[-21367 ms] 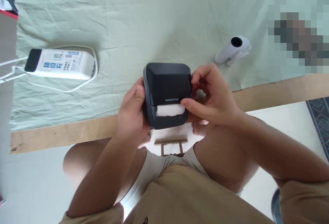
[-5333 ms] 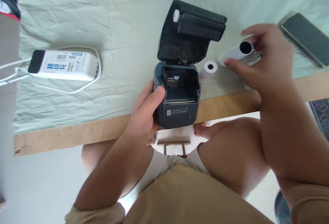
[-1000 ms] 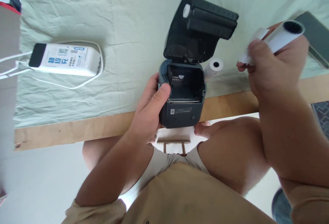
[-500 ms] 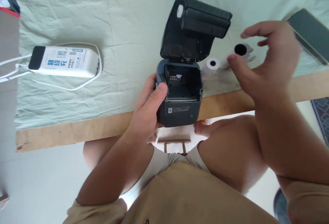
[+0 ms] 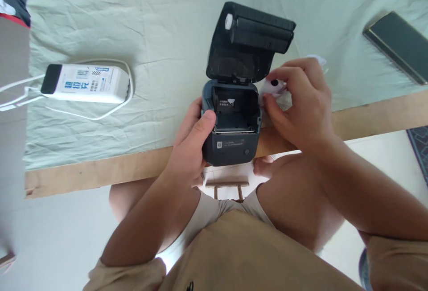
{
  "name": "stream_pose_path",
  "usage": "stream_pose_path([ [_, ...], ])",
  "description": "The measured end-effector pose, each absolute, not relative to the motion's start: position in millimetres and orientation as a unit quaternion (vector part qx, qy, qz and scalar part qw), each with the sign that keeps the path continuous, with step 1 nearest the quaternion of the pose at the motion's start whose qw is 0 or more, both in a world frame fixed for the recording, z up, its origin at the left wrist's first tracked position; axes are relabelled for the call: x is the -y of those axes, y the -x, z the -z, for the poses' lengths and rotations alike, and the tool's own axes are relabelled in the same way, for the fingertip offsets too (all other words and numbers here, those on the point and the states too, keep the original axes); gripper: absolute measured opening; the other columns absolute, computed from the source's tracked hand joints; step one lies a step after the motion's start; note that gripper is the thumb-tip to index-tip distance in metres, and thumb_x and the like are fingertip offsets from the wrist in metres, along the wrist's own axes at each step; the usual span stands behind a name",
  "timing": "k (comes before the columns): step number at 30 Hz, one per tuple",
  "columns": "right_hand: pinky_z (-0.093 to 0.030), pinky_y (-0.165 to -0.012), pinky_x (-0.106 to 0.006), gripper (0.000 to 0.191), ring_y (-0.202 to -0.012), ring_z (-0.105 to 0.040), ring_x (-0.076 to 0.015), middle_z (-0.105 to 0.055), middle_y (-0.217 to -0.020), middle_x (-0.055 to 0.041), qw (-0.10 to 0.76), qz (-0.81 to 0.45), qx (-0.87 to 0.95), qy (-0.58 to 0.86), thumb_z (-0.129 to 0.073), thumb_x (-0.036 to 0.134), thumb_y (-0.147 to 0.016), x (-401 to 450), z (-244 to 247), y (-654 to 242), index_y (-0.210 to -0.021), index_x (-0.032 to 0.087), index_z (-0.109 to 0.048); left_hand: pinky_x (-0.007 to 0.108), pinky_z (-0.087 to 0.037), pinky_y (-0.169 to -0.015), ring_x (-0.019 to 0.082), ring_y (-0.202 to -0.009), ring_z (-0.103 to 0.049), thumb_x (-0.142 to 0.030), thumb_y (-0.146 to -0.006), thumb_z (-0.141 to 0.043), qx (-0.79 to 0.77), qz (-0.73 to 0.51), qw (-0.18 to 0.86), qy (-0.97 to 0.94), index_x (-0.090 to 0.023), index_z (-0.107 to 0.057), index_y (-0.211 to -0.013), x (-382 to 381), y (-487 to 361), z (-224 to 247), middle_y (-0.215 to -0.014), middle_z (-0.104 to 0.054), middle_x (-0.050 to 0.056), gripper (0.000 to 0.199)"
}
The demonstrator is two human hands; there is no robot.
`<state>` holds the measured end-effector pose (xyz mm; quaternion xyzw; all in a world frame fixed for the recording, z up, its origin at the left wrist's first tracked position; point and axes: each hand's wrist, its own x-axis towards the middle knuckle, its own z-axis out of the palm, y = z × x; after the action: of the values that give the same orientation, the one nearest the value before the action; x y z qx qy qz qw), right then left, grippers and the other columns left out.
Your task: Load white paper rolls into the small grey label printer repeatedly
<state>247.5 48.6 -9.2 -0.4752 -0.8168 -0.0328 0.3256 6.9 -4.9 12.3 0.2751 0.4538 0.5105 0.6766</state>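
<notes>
A dark label printer [image 5: 230, 148] is tilted at the table's front edge, its lid [image 5: 250, 37] raised and its paper bay hollow. My left hand [image 5: 192, 137] grips the printer's left side, thumb on the rim of the bay. Just right of the printer, my right hand [image 5: 302, 104] has thumb and fingers closed round a small white paper roll [image 5: 273, 87] with a dark core hole. Part of something white [image 5: 316, 59] shows behind the right hand; the larger roll there is mostly hidden.
A white power bank [image 5: 88, 84] with looped white cables lies on the left of the green cloth [image 5: 160, 50]. At the right is a dark phone-like slab [image 5: 399, 46]. The wooden table edge [image 5: 100, 170] runs in front of my knees.
My right hand has moved left and down from over the larger roll and closed on the small roll. My left hand still holds the open printer.
</notes>
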Motion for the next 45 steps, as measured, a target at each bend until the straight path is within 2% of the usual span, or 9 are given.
stream_pose_path([
  [4,-0.064,-0.104,-0.054,0.046,-0.124,-0.073,-0.0292,-0.071,-0.135,-0.0062,0.345,0.002,0.823,0.451,-0.062,0.012,-0.096,-47.2,11.5,-244.8,-0.136,0.036,-0.063,0.017,-0.06,-0.055,0.012,-0.072,-0.075,-0.049,-0.107,-0.078,-0.44,-0.523,0.676,-0.276,-0.027,-0.079,-0.115,5.1,-5.7,-9.7,-0.097,-0.081,-0.002,0.024],
  [9,-0.065,-0.087,-0.042,0.051,-0.1,-0.076,-0.0238,-0.077,-0.114,-0.0018,0.368,-0.029,0.81,0.455,-0.063,0.009,-0.088,-48.8,16.6,-239.7,-0.131,0.035,-0.066,0.023,-0.056,-0.048,0.016,-0.069,-0.075,-0.048,-0.107,-0.075,-0.426,-0.519,0.684,-0.285,-0.028,-0.078,-0.119,6.8,-4.5,-7.6,-0.097,-0.081,0.001,0.024],
  [13,-0.06,-0.073,-0.037,0.052,-0.082,-0.069,-0.02,-0.071,-0.106,-0.0021,0.423,-0.065,0.775,0.466,-0.072,0.025,-0.092,-46.0,5.2,-247.6,-0.142,0.034,-0.064,0.029,-0.061,-0.053,0.022,-0.075,-0.08,-0.057,-0.104,-0.078,-0.442,-0.504,0.687,-0.282,-0.029,-0.076,-0.125,5.1,-7.1,-7.1,-0.099,-0.081,0.002,0.035],
  [17,-0.04,-0.053,-0.032,0.042,-0.064,-0.052,-0.0155,-0.059,-0.098,-0.0021,0.501,-0.068,0.758,0.412,-0.062,0.051,-0.104,-40.4,-11.3,-249.9,-0.145,0.041,-0.066,0.019,-0.061,-0.055,0.012,-0.069,-0.075,-0.044,-0.102,-0.083,-0.413,-0.549,0.675,-0.268,-0.026,-0.079,-0.108,2.6,-12.6,-7.4,-0.088,-0.077,-0.002,0.019],
  [24,-0.064,-0.07,-0.042,0.039,-0.087,-0.08,-0.0244,-0.083,-0.107,0.0004,0.485,-0.11,0.793,0.351,-0.072,0.02,-0.091,-20.4,-15.9,-209.2,-0.125,0.038,-0.07,0.022,-0.062,-0.062,0.018,-0.085,-0.082,-0.047,-0.103,-0.084,-0.422,-0.562,0.652,-0.285,-0.025,-0.078,-0.111,5.3,-18.6,-16.5,-0.094,-0.082,-0.001,0.025],
  [28,-0.065,-0.068,-0.041,0.031,-0.087,-0.083,-0.0258,-0.085,-0.107,-0.0026,0.458,-0.095,0.796,0.383,-0.082,0.027,-0.091,-21.3,-15.2,-201.8,-0.119,0.032,-0.069,0.02,-0.046,-0.045,0.011,-0.064,-0.068,-0.042,-0.102,-0.085,-0.425,-0.545,0.669,-0.274,-0.026,-0.08,-0.112,5.7,-17.5,-19.8,-0.095,-0.081,-0.001,0.02],
  [32,-0.062,-0.069,-0.04,0.027,-0.079,-0.08,-0.0222,-0.088,-0.104,0.003,0.465,0.006,0.82,0.334,-0.078,0.015,-0.087,-29.6,-18.8,-203.3,-0.107,0.03,-0.066,0.017,-0.057,-0.059,0.011,-0.076,-0.074,-0.039,-0.102,-0.085,-0.421,-0.558,0.663,-0.27,-0.026,-0.082,-0.108,4.7,-17.5,-21.4,-0.091,-0.077,-0.002,0.014],
  [37,-0.063,-0.075,-0.043,0.033,-0.088,-0.083,-0.0241,-0.088,-0.112,0.0034,0.422,0.04,0.826,0.371,-0.074,0.01,-0.09,-32.9,-22.2,-205.0,-0.112,0.033,-0.07,0.024,-0.063,-0.064,0.016,-0.076,-0.075,-0.041,-0.102,-0.082,-0.45,-0.53,0.664,-0.275,-0.027,-0.081,-0.109,5.5,-16.3,-24.1,-0.08,-0.07,-0.002,0.015],
  [45,-0.061,-0.081,-0.037,0.016,-0.089,-0.078,-0.0178,-0.086,-0.108,0.0042,0.452,0.02,0.819,0.351,-0.08,0.018,-0.1,-35.4,-12.0,-202.9,-0.101,0.032,-0.074,0.02,-0.056,-0.057,0.013,-0.071,-0.066,-0.034,-0.101,-0.082,-0.435,-0.542,0.665,-0.273,-0.026,-0.083,-0.104,4.7,-16.6,-18.2,-0.09,-0.075,0.0,0.009],
])
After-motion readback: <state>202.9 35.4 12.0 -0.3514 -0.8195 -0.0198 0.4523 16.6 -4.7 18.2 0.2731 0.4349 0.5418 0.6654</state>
